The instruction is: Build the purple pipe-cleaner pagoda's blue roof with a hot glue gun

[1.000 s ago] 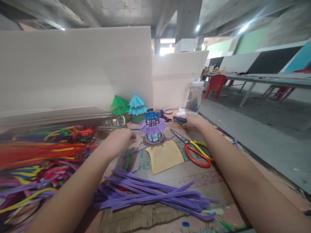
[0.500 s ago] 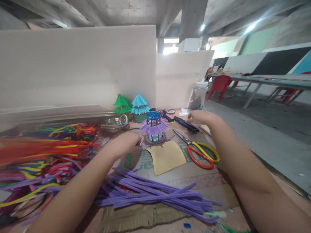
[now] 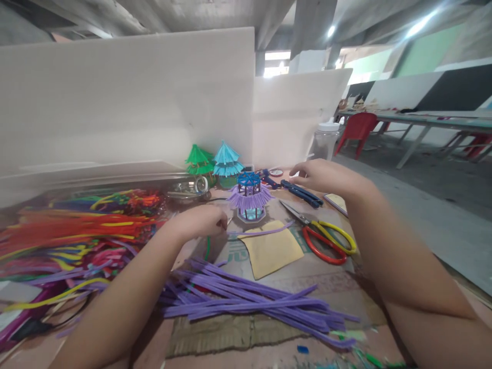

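Note:
My left hand is closed in a pinch left of the small pavilion. From its fingertips a purple pipe cleaner reaches right, over the top edge of a tan paper square. The pavilion stands upright, with a blue top ring, purple fringed eaves and dark posts. Over the far right of the work area, my right hand has curved fingers apart, with nothing visible in them. Its fingertips are beside a white scrap, mostly hidden, and above dark-handled pliers. Scissors with red and yellow handles lie below.
A pile of purple pipe cleaners lies in front on cardboard. Coloured bundles fill the left. Behind stand green and light-blue roofed models, a metal bowl, a glue gun and a clear jar.
My right hand has moved slightly left and up, now covering most of the white scrap. The purple pipe cleaner at my left hand now crosses the tan paper's top. The view has shifted a little.

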Motion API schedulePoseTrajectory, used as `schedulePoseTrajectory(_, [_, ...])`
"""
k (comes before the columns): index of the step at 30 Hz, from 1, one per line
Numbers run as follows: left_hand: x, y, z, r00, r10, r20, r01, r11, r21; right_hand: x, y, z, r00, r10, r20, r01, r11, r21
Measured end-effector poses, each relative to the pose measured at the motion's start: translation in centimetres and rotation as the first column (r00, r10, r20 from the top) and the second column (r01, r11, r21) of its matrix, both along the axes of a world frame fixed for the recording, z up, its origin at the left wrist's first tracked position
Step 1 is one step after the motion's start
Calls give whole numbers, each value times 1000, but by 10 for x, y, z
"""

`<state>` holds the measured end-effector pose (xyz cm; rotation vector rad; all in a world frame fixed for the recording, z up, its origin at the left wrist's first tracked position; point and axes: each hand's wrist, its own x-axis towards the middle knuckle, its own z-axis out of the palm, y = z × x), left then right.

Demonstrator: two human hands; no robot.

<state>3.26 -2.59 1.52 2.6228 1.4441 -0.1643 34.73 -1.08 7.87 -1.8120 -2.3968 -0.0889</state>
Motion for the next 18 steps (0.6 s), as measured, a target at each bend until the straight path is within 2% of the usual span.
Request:
schedulePoseTrajectory(4, [5,15,-20,991,136,9,-137,987,86,3,3,0,999,-20,-33,22,998,53])
schedulePoseTrajectory(8, [14,16,-34,982,187,15,-187,974,128,0,-1,1,998,-13,-62,20,994,105])
schedulePoseTrajectory(14, [7,18,-36,962,273,24,-273,947,170,-2,-1,1,997,2,-79,7,994,111])
schedulePoseTrajectory(18, [-8,31,-30,947,308,96,-319,935,152,2,17,-15,997,-8,-73,11,999,33])
